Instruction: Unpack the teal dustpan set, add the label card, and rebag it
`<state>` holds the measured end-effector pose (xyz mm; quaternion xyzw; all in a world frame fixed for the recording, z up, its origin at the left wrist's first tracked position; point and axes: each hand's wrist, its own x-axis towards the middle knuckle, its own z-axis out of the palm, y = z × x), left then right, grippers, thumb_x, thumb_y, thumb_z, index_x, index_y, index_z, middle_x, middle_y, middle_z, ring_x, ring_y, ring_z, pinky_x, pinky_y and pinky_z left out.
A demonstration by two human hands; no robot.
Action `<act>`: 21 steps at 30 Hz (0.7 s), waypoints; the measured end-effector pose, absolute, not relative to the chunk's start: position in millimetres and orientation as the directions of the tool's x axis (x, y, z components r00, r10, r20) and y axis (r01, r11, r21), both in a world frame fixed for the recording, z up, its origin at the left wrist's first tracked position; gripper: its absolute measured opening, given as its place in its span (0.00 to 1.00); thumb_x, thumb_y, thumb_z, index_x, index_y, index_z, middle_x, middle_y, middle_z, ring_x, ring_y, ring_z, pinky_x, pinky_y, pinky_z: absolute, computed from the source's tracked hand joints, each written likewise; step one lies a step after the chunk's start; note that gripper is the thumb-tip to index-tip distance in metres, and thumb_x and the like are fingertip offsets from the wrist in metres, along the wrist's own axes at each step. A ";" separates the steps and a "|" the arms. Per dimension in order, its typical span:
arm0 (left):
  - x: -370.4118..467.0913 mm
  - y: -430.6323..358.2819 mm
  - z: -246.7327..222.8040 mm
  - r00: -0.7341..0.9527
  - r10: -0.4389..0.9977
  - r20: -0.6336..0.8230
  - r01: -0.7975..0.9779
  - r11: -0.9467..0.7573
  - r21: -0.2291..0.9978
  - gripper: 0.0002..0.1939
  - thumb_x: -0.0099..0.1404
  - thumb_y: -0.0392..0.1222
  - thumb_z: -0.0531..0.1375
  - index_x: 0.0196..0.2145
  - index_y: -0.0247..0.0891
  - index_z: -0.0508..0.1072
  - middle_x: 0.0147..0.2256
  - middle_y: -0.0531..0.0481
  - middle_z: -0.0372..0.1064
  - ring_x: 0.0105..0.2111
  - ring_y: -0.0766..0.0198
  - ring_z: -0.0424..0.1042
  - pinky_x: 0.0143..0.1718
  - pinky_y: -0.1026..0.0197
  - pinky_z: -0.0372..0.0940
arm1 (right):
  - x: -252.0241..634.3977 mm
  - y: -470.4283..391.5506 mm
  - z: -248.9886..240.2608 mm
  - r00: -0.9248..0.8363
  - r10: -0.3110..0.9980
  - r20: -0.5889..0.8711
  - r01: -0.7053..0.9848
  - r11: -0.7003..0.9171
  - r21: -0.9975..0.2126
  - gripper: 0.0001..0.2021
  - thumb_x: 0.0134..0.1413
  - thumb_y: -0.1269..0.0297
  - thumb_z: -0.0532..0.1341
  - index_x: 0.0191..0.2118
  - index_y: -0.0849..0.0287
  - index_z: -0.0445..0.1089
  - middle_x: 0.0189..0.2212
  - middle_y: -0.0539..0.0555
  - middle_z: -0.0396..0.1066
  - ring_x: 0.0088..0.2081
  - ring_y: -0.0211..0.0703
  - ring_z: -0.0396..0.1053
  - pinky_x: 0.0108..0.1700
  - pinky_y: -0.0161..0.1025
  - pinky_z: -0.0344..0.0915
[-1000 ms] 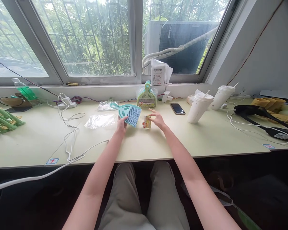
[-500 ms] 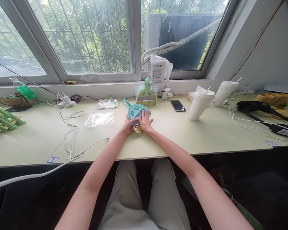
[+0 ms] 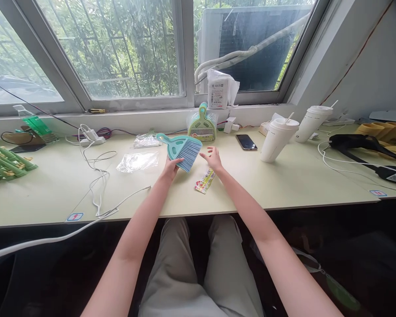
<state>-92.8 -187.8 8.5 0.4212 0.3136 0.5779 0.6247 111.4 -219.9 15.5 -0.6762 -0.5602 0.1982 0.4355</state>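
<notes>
A small teal dustpan and brush set (image 3: 180,147) is tilted above the desk, its handle pointing to the upper left and its bluish bristles to the right. My left hand (image 3: 172,166) is closed round its lower left edge, thumb on the front. Just right of the bristles is my right hand (image 3: 214,159), empty, its fingers bent and apart. Below that hand a colourful printed card (image 3: 204,181) lies on the desk. Behind, a stack of green dustpan sets (image 3: 202,127) in clear wrap leans near the window sill.
Clear plastic bags (image 3: 137,162) lie to the left, beside a tangle of white cables (image 3: 100,176). On the right are a phone (image 3: 246,142), two white cups with straws (image 3: 279,140) and a black strap (image 3: 359,147). A green bamboo-like bundle (image 3: 8,163) sits far left.
The printed card has come off the dustpan set and now lies on the desk. My right hand has let go and moved right; my left still holds the set, its bristles now uncovered.
</notes>
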 end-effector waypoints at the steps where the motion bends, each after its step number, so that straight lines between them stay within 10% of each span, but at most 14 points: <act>1: -94.2 -186.5 8.1 0.120 0.988 0.099 -0.471 -0.031 0.881 0.42 0.46 0.25 0.67 0.58 0.45 0.62 0.43 0.50 0.75 0.43 0.60 0.75 0.49 0.56 0.70 | 120.3 -220.0 18.0 0.193 0.971 0.139 0.586 -0.001 -0.810 0.29 0.55 0.52 0.62 0.60 0.58 0.61 0.55 0.63 0.66 0.51 0.48 0.68 0.52 0.43 0.66; 7: -99.2 -184.5 10.2 0.080 0.992 0.102 -0.537 -0.043 0.843 0.42 0.47 0.24 0.67 0.58 0.46 0.63 0.46 0.50 0.74 0.42 0.61 0.75 0.45 0.60 0.72 | 160.7 -222.4 30.8 -0.204 0.972 -0.114 0.784 0.092 -0.614 0.25 0.37 0.66 0.74 0.47 0.62 0.74 0.45 0.61 0.74 0.46 0.49 0.72 0.46 0.37 0.67; 14: -98.7 -187.9 15.8 0.093 0.996 0.009 -0.546 0.043 0.837 0.37 0.50 0.25 0.63 0.57 0.45 0.64 0.45 0.48 0.74 0.43 0.59 0.75 0.47 0.57 0.72 | 161.7 -226.7 36.6 -0.335 0.928 -0.163 0.700 0.130 -0.702 0.13 0.36 0.64 0.72 0.33 0.60 0.77 0.32 0.54 0.76 0.36 0.44 0.71 0.36 0.35 0.65; 21: -92.6 -189.5 11.1 0.246 0.967 0.063 -0.423 0.049 0.905 0.43 0.44 0.23 0.65 0.58 0.44 0.62 0.45 0.48 0.74 0.44 0.57 0.75 0.48 0.53 0.71 | 146.9 -231.9 45.7 -0.089 0.930 0.356 0.400 0.360 -0.843 0.13 0.49 0.55 0.65 0.36 0.58 0.76 0.36 0.54 0.76 0.36 0.41 0.70 0.41 0.38 0.65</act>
